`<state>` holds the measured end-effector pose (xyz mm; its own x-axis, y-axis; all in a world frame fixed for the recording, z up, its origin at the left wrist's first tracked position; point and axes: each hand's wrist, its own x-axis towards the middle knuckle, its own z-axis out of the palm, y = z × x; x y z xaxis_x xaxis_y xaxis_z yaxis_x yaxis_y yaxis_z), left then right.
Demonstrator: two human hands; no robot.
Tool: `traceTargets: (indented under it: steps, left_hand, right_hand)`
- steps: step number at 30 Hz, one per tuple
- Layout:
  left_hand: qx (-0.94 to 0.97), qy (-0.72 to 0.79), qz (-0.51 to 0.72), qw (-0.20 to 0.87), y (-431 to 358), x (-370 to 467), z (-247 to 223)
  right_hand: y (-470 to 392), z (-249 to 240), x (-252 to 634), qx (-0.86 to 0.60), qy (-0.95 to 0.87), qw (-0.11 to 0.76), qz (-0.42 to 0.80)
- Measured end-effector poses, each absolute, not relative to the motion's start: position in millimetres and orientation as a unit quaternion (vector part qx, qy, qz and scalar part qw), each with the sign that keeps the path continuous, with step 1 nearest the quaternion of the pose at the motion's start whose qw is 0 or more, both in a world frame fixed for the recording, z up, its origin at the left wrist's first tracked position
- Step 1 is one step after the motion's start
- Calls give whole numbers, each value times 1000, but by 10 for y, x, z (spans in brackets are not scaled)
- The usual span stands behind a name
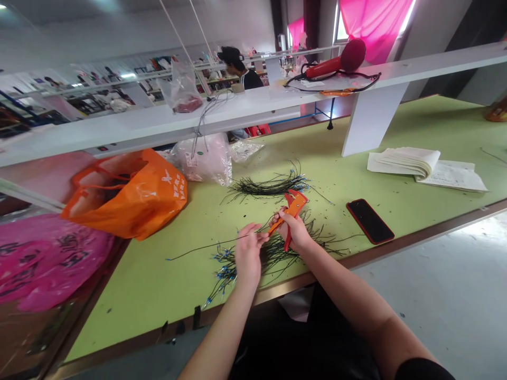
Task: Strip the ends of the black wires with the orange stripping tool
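My right hand (292, 230) is wrapped round an orange and red wire stripper (295, 207), its jaws pointing up and away from me. Close on its left, my left hand (249, 250) has its fingers pinched together on a thin black wire (206, 246). That wire runs out leftward to a small blue tip over the green tabletop. Beneath both hands lies a bundle of black wires (273, 254), many with blue ends (226, 272) at the left. Beyond the stripper rests a second bundle of black wires (261, 187). Fingertips of the left hand are partly hidden.
A phone (370, 220) and an open notebook (428, 168) lie at right. An orange bag (134, 198), a pink bag (59, 258) and clear plastic bags (204, 158) are at left. A white shelf (253, 108) crosses behind, bearing a red heat gun (328, 67). A person (249, 78) sits beyond.
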<state>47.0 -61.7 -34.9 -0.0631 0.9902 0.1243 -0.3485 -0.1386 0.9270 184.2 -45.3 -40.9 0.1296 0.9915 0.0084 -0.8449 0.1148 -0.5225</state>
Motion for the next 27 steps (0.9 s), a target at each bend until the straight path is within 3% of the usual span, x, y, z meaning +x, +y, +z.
traceTargets:
  steps: [6,10,14,18,22,27]
  left_hand:
    - [616,376,573,389,-366,727,-338]
    - [626,373,562,392,-241,622,-282]
    - [549,422,614,380,-217,510,-285]
    - [559,430,654,274,-233,378,-296]
    - [623,425,632,177,-268,283,-307]
    - [578,419,636,294,-307,335,-209]
  right_hand:
    - [-495,-476,1872,-267,-305,700,587]
    - [-549,-413,1943,-264,-296,699,595]
    - [-629,-355,1996,-244,-322,603,688]
    - [-686,-346,1973,-227,-363,507,748]
    - [-722,-325,1948,-224,-399,484,746]
    - [-746,-307,1987,-194,-393,454,776]
